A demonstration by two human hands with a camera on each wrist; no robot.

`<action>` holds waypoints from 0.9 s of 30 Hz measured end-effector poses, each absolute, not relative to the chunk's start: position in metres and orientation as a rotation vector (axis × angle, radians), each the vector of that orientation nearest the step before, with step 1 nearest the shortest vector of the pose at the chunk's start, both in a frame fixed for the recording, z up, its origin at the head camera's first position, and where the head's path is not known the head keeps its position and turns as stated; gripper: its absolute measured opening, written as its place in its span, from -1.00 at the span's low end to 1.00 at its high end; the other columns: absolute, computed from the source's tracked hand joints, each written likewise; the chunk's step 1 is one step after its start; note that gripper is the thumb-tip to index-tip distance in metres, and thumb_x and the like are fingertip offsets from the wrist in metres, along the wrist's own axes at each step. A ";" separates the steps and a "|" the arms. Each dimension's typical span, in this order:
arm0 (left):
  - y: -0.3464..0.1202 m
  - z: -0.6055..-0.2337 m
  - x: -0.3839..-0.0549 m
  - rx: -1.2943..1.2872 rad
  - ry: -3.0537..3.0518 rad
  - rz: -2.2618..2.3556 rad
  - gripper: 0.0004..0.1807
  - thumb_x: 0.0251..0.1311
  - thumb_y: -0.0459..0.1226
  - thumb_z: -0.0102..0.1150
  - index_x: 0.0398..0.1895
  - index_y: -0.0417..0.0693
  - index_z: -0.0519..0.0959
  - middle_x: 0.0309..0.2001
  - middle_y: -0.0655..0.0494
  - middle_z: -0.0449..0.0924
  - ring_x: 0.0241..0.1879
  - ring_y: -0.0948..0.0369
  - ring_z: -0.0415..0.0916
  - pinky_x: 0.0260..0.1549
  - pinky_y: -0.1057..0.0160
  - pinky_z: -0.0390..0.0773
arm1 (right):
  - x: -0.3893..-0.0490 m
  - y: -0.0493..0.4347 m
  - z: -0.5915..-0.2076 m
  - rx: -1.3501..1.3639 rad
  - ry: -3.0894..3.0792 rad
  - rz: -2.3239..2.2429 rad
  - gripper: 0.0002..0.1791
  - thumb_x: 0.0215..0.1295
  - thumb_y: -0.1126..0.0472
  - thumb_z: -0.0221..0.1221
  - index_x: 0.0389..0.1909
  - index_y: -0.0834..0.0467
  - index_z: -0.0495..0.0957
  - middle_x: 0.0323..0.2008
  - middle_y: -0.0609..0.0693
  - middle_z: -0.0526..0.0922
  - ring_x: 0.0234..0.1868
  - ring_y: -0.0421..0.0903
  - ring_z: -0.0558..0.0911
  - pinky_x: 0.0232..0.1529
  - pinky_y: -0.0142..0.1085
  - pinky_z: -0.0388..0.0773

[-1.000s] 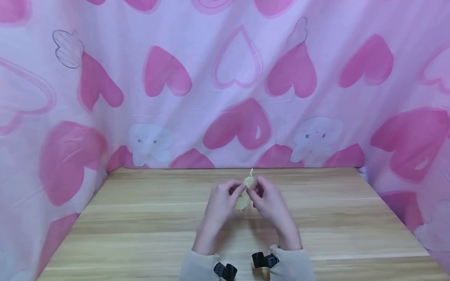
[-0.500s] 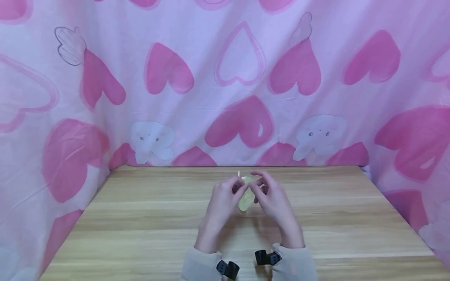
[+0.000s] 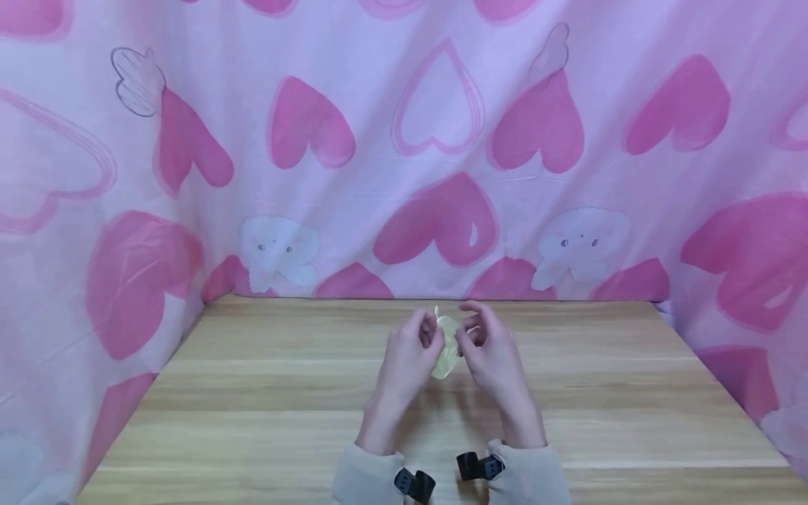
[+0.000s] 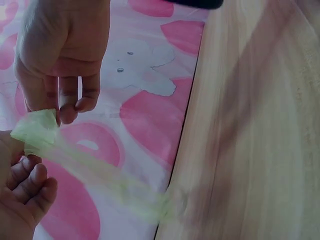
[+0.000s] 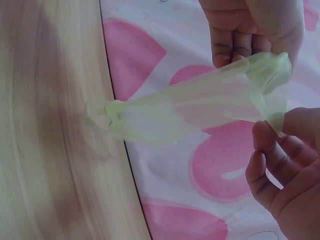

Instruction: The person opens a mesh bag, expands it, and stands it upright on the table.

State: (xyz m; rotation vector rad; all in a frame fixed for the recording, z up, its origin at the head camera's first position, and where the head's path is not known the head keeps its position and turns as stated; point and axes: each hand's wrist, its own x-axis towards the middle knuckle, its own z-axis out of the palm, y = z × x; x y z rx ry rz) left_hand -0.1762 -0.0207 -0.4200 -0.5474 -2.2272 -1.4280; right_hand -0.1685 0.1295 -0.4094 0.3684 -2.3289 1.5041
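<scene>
A small sheer pale yellow-green bag [image 3: 448, 356] hangs above the table between both hands, with a thin light string sticking up at its top in the head view. My left hand [image 3: 412, 351] pinches one side of the upper edge between thumb and fingertips. The opposite side is pinched by my right hand [image 3: 491, 351], whose other fingers are spread apart. In the left wrist view the bag [image 4: 100, 172] stretches slantwise, blurred, towards its gathered lower end. The right wrist view shows the bag's folded upper edge [image 5: 272, 75] at the fingertips.
A wood-grain table [image 3: 284, 393] lies beneath the hands. Behind it and at both sides hangs a pink curtain [image 3: 435, 203] printed with hearts. Black wrist cameras [image 3: 414, 484] sit on the light sleeves [image 3: 527, 473].
The hands have drawn slightly apart, with the bag now spread between them rather than bunched at the meeting fingertips. The right fingers have lifted and spread.
</scene>
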 end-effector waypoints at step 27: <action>-0.039 -0.418 -0.177 -0.653 -2.304 -1.308 -0.89 0.16 -0.47 0.23 -0.35 -0.12 0.51 -0.49 0.20 0.52 -0.50 0.32 0.43 -0.49 0.38 0.51 | -0.165 0.125 -0.407 0.577 -2.314 1.565 -0.71 0.25 0.46 0.23 -0.03 0.20 0.52 -0.32 0.07 0.62 -0.33 -0.10 0.59 -0.30 -0.29 0.58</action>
